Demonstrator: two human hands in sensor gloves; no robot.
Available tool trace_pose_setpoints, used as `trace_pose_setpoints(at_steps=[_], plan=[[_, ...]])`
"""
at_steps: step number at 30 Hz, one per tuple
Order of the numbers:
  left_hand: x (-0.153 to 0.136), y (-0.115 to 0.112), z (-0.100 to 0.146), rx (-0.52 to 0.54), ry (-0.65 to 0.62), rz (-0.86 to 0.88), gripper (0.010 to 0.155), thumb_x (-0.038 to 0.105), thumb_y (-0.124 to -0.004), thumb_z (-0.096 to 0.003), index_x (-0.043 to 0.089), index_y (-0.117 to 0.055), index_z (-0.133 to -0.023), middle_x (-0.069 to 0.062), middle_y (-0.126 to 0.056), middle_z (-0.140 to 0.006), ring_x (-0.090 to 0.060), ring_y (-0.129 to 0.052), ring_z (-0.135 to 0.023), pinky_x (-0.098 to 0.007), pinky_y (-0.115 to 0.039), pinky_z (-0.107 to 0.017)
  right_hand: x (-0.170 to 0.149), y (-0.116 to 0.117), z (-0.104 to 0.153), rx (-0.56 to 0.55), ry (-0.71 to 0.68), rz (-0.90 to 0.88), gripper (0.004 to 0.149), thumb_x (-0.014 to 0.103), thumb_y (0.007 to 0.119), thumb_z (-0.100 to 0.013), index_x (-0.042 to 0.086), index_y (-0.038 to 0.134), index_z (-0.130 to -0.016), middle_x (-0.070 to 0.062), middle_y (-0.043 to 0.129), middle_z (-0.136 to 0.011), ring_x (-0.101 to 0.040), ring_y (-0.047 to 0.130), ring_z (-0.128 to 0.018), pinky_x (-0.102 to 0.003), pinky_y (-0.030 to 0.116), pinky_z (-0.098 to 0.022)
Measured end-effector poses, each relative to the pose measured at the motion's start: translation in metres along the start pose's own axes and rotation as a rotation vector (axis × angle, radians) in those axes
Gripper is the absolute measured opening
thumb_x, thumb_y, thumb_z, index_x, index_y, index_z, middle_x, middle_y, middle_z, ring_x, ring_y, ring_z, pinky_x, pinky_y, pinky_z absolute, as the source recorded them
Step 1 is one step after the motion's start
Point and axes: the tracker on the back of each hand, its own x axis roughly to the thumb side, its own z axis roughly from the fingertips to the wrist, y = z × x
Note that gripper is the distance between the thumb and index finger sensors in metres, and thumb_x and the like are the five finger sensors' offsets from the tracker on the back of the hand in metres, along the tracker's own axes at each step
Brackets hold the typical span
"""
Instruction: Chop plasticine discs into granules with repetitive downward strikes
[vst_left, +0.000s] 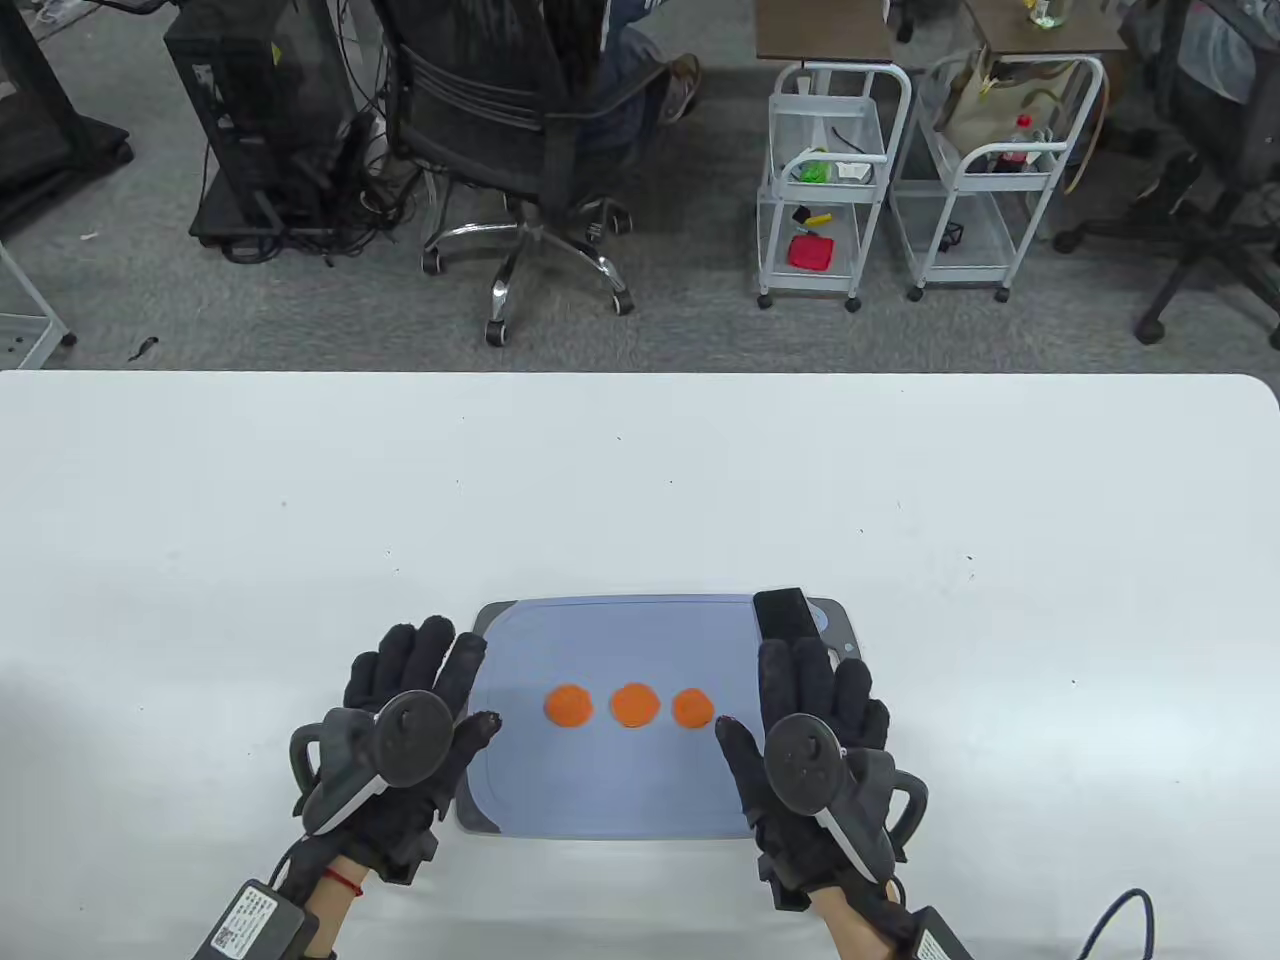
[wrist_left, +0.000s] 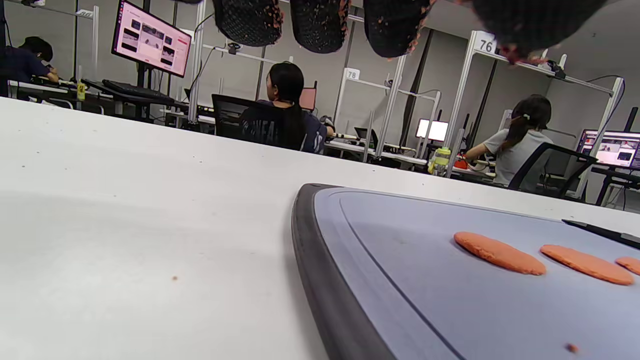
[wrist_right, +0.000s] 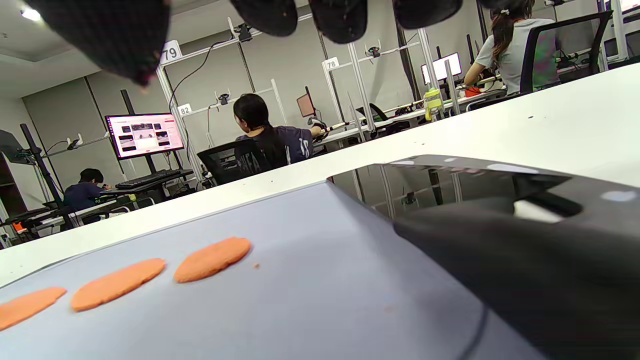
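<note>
Three flat orange plasticine discs (vst_left: 568, 705) (vst_left: 634, 705) (vst_left: 692, 708) lie in a row on a blue-grey cutting board (vst_left: 620, 790). A black knife (vst_left: 780, 612) lies along the board's right side, its blade pointing away. My right hand (vst_left: 770, 695) is spread flat over the knife's handle end, fingers extended; I cannot tell if it touches it. My left hand (vst_left: 455, 680) is spread open at the board's left edge, thumb over the board. The right wrist view shows the knife (wrist_right: 500, 240) close below the fingers (wrist_right: 340, 17) and the discs (wrist_right: 212, 259) to the left. The left wrist view shows the discs (wrist_left: 499, 252).
The board sits near the front edge of a white table (vst_left: 300, 520). Small orange crumbs lie on the board (wrist_left: 572, 347). Beyond the table's far edge stand an office chair (vst_left: 520, 150) and two white carts (vst_left: 830, 180).
</note>
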Motion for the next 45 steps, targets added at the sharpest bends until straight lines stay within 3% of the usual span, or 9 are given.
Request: trace_pose_setpoints(at_steps=[14, 19, 24, 26, 31, 35, 41, 45], plan=[[0.001, -0.001, -0.004, -0.024, 0.002, -0.002, 0.077, 0.064, -0.058, -0.0368, 0.038, -0.053, -0.109, -0.005, -0.048, -0.125, -0.043, -0.052, -0.112, -0.064, -0.043, -0.077, -0.005, -0.007, -0.003, 0.014, 0.045, -0.036, 0.087, 0.063, 0.076, -0.040, 0.028, 0.045, -0.114, -0.014, 0.043, -0.118, -0.059, 0.039, -0.107, -0.070, 0.043, -0.070], [-0.002, -0.002, -0.005, -0.039, 0.008, -0.016, 0.077, 0.064, -0.058, -0.0367, 0.038, -0.053, -0.109, -0.005, -0.048, -0.125, -0.043, -0.053, -0.112, -0.064, -0.043, -0.077, -0.006, -0.005, -0.004, 0.066, 0.103, -0.004, 0.087, 0.061, 0.080, -0.040, 0.026, 0.049, -0.113, -0.017, 0.047, -0.117, -0.059, 0.047, -0.105, -0.069, 0.048, -0.069], [-0.003, 0.000, -0.005, -0.034, 0.010, -0.008, 0.077, 0.064, -0.059, -0.0369, 0.038, -0.053, -0.109, -0.005, -0.048, -0.125, -0.043, -0.053, -0.112, -0.065, -0.043, -0.077, -0.009, -0.001, -0.004, 0.160, 0.201, 0.116, 0.086, 0.059, 0.084, -0.039, 0.016, 0.061, -0.110, -0.023, 0.064, -0.107, -0.054, 0.078, -0.087, -0.064, 0.066, -0.060], [-0.002, -0.001, -0.005, -0.039, 0.010, -0.012, 0.077, 0.064, -0.059, -0.0368, 0.038, -0.054, -0.109, -0.005, -0.048, -0.125, -0.044, -0.054, -0.112, -0.065, -0.043, -0.077, -0.011, 0.002, -0.004, 0.199, 0.223, 0.180, 0.080, 0.057, 0.087, -0.038, 0.011, 0.076, -0.102, -0.024, 0.075, -0.100, -0.052, 0.087, -0.078, -0.062, 0.071, -0.055], [0.001, -0.001, -0.004, -0.043, 0.013, -0.021, 0.077, 0.064, -0.059, -0.0369, 0.038, -0.053, -0.109, -0.005, -0.048, -0.125, -0.044, -0.054, -0.111, -0.065, -0.044, -0.076, -0.015, 0.011, -0.003, 0.287, 0.250, 0.365, 0.079, 0.057, 0.087, -0.038, 0.012, 0.077, -0.102, -0.022, 0.081, -0.095, -0.047, 0.095, -0.068, -0.059, 0.076, -0.049], [0.003, -0.002, -0.002, -0.047, 0.011, -0.023, 0.077, 0.064, -0.059, -0.0371, 0.038, -0.051, -0.109, -0.006, -0.046, -0.125, -0.045, -0.054, -0.111, -0.065, -0.044, -0.076, -0.015, 0.021, -0.003, 0.360, 0.230, 0.378, 0.077, 0.055, 0.088, -0.038, 0.013, 0.079, -0.102, -0.024, 0.081, -0.092, -0.044, 0.100, -0.059, -0.058, 0.078, -0.046], [0.004, -0.003, -0.002, -0.072, 0.005, -0.036, 0.078, 0.064, -0.060, -0.0372, 0.037, -0.051, -0.109, -0.008, -0.046, -0.125, -0.046, -0.057, -0.110, -0.065, -0.046, -0.076, -0.011, 0.025, -0.005, 0.336, 0.214, 0.408, 0.073, 0.051, 0.089, -0.038, 0.011, 0.081, -0.099, -0.027, 0.083, -0.087, -0.041, 0.102, -0.056, -0.057, 0.080, -0.045], [0.002, -0.003, -0.003, -0.077, 0.010, -0.042, 0.078, 0.063, -0.061, -0.0374, 0.036, -0.052, -0.109, -0.009, -0.047, -0.125, -0.046, -0.059, -0.109, -0.065, -0.047, -0.076, -0.012, 0.024, -0.007, 0.310, 0.222, 0.397, 0.067, 0.040, 0.094, -0.038, 0.007, 0.085, -0.095, -0.027, 0.087, -0.084, -0.039, 0.106, -0.050, -0.055, 0.083, -0.041]])
